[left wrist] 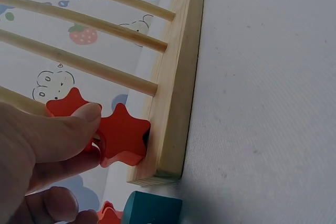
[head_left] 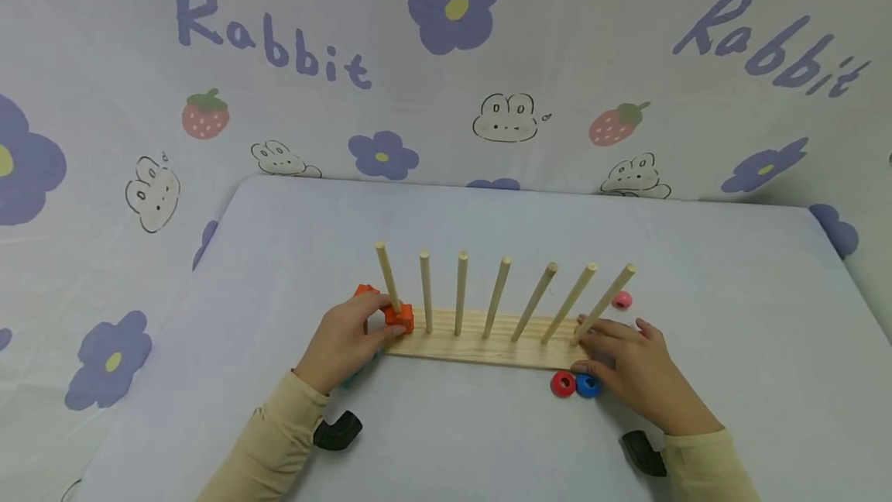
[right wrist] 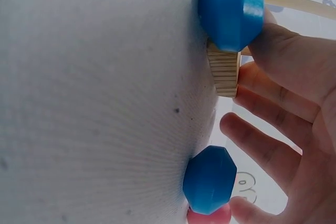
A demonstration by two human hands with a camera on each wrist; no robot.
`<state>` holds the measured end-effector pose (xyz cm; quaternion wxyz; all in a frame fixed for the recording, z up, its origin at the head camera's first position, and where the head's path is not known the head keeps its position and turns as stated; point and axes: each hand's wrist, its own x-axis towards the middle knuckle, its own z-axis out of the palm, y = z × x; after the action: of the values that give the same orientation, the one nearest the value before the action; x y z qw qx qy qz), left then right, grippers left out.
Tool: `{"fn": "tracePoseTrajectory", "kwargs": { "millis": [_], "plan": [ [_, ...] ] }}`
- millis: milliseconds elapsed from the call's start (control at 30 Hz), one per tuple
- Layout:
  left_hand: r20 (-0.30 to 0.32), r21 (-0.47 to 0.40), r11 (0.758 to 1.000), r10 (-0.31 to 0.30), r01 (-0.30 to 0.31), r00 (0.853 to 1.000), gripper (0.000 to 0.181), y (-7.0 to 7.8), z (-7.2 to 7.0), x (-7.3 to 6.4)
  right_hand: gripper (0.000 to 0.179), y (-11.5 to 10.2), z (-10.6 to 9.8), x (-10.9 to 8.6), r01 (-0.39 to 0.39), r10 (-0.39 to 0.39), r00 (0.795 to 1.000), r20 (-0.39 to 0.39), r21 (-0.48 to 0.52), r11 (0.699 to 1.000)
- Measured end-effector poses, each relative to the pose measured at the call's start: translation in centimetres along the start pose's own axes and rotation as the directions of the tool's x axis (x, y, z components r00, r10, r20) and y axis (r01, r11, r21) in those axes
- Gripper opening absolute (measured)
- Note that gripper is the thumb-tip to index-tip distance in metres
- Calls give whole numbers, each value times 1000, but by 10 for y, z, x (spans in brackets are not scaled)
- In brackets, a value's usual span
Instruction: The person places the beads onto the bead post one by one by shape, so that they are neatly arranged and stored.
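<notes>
A wooden board (head_left: 481,350) with a row of several upright pegs lies across the table. My left hand (head_left: 351,335) pinches a red star-shaped bead (left wrist: 123,135) between thumb and fingers, around the leftmost peg (head_left: 388,277) and low by the board. In the left wrist view a second star-shaped face shows behind the thumb. My right hand (head_left: 630,362) holds the board's right end, its thumb at the front and fingers towards the back. A blue bead (right wrist: 231,11) sits close to that thumb, beside a red bead (head_left: 563,384).
Another orange-red piece (head_left: 365,290) lies behind my left hand, and a teal piece (left wrist: 152,208) near the board's left end. A pink bead (head_left: 622,300) is behind the right hand; another blue bead (right wrist: 210,179) shows beyond its fingers. Black curved pieces (head_left: 337,431) lie by both forearms.
</notes>
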<state>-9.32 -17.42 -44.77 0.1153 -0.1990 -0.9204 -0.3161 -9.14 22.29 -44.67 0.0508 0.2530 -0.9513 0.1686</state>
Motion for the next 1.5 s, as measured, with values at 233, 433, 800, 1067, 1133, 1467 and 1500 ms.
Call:
{"fn": "tracePoseTrajectory", "kwargs": {
  "millis": [233, 433, 800, 1067, 1133, 1467, 1500],
  "plan": [
    [17, -9, 1000, -16, 16, 1000, 30, 1, 0, 1, 37, 0, -1, 1, 7, -7, 1000, -1, -25, 1000],
    [30, -5, 999, -35, 35, 999, 41, 2, -12, -4, 37, -1, -1, 1, 11, -11, 1000, -5, -24, 1000],
    [19, 69, 982, -178, 176, 984, 34, -17, -34, -14, 37, 1, -2, 1, -23, 23, 999, 26, -10, 1000],
    [31, 69, 983, -170, 168, 985, 47, -36, -25, 1, 36, 1, 2, 1, 28, -27, 999, -37, 12, 1000],
    [58, 75, 985, -157, 153, 986, 45, -39, -22, 5, 36, 2, 3, 1, 45, -44, 998, -55, 9, 999],
    [91, 53, 967, -253, 249, 963, 34, -40, -22, 13, 36, 3, 2, 0, 17, -17, 999, -37, 22, 1000],
    [84, 17, 958, -288, 288, 954, 34, -38, -25, 14, 36, 3, 2, 0, 17, -16, 999, -39, 21, 1000]
  ]
}}
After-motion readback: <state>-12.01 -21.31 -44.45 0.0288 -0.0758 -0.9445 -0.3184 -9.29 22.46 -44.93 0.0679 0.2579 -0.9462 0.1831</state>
